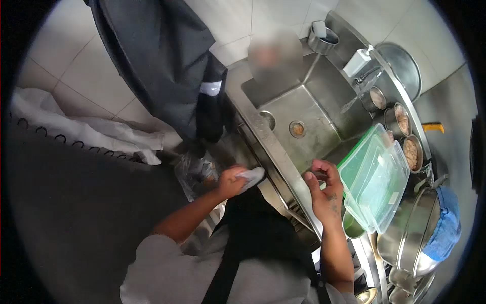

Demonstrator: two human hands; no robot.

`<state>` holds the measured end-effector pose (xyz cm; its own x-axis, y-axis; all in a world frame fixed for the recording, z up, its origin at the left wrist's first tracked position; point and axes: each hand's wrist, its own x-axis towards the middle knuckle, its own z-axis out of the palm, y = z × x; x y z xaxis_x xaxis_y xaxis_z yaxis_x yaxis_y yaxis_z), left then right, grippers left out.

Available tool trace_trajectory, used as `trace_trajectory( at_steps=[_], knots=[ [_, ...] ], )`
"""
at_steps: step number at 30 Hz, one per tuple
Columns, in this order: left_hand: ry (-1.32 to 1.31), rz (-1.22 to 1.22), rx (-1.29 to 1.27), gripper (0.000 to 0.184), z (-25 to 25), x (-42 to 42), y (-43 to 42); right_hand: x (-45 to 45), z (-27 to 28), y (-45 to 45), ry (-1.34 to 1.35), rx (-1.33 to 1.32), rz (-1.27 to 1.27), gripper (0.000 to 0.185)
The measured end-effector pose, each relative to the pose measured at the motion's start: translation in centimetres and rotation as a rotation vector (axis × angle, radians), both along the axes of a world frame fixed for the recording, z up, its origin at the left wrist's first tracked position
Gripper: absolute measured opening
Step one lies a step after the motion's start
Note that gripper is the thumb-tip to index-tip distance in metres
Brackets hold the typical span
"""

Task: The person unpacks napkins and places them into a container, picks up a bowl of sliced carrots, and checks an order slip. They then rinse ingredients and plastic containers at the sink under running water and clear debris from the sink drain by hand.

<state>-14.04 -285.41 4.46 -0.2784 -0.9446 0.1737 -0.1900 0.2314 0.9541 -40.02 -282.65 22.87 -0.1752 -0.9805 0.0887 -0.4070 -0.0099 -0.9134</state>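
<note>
My left hand [232,183] is closed around a crumpled whitish cloth or piece of plastic [251,178], in front of my black apron [263,218]. A clear plastic bag [195,175] with something in it is just beyond that hand. My right hand [326,191] is at the near rim of the steel sink [281,152], its fingers loosely bent and the thumb apart, with nothing visible in it. Close to its right are clear plastic containers [387,177] and a green-edged one [362,152], stacked and tilted.
Metal tins [412,152] of pale food line the sink's right side, below the tap [360,79]. A large steel pot [410,233] with a blue cloth [445,223] stands at right. Dark fabric [157,61] hangs at upper left. A blurred patch covers part of the sink's back.
</note>
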Motion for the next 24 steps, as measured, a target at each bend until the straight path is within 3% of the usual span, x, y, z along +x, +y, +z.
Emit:
trace_trajectory(
  at_steps=[2, 4, 7, 9, 10, 12, 13, 15, 16, 17, 20, 21, 24],
  knots=[
    [-0.275, 0.067, -0.096, 0.018, -10.1, 4.4, 2.0, -0.2, -0.1, 0.5, -0.006, 0.019, -0.003, 0.026],
    [-0.391, 0.158, 0.208, 0.022, -10.1, 6.4, 3.0, -0.9, -0.7, 0.7, 0.036, -0.038, 0.016, 0.025],
    [-0.424, 0.201, 0.181, 0.025, -19.2, 11.5, 4.1, -1.7, -3.0, 1.6, 0.053, 0.007, -0.01, 0.025],
    [-0.839, 0.351, 0.133, 0.034, -23.1, 13.7, 3.9, -2.3, -4.0, 2.2, 0.059, -0.005, -0.013, 0.026],
    [-0.848, 0.323, 0.119, 0.034, -21.0, 13.3, 2.5, -2.7, -4.8, 2.7, 0.085, 0.028, 0.015, 0.026],
    [-1.094, -0.032, 0.546, 0.045, -14.1, 11.4, 0.2, -3.3, -6.4, 3.8, 0.106, 0.107, 0.038, 0.025],
    [-1.105, -0.05, 0.531, 0.045, -13.2, 10.6, -1.3, -3.6, -7.0, 4.2, 0.1, 0.105, 0.014, 0.025],
    [-0.981, -0.203, 0.839, 0.045, -12.2, 8.9, -4.2, -4.3, -8.3, 5.2, 0.072, 0.215, 0.046, 0.025],
    [-0.642, -0.348, 0.705, 0.041, -11.9, 8.4, -5.0, -4.9, -10.4, 5.9, 0.08, 0.204, 0.017, 0.022],
    [-0.521, -0.361, 0.706, 0.036, -8.6, 5.7, -6.2, -5.4, -11.8, 6.4, 0.065, 0.203, -0.007, 0.022],
    [-0.028, -0.485, 0.796, 0.027, 4.7, -5.2, -10.8, -6.3, -15.2, 7.5, 0.291, 0.153, -0.057, 0.011],
    [-0.152, -0.541, 0.678, 0.025, 6.1, -7.9, -13.3, -6.4, -16.4, 7.6, 0.28, 0.157, -0.082, 0.011],
    [-0.213, -0.605, 0.489, 0.026, 3.3, -16.3, -21.5, -6.2, -17.9, 6.5, 0.328, 0.096, -0.234, 0.007]
  ],
)
